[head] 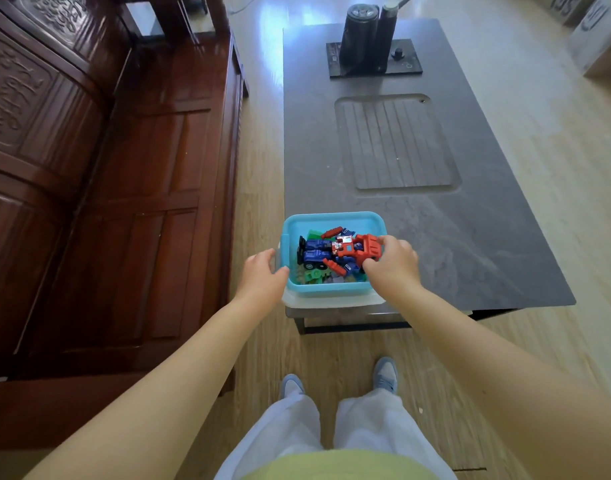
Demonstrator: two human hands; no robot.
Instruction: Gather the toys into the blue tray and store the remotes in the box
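Toys (335, 252) fill blue tray (331, 220); both hands at its sides.

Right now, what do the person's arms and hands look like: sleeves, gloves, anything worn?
Both forearms are bare, with no sleeves in view. The left hand and right hand wear no gloves, and no watch, ring or bracelet is visible.

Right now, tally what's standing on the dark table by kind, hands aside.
Blue plastic tray of toys, stacked on a clear container: 1
Clear plastic container under it: 1
Black kettle on the black base plate: 1
Black water-dispenser column on that plate: 1
Black base plate: 1
Total: 5
Loose small toys in the tray are too jumbled to count.
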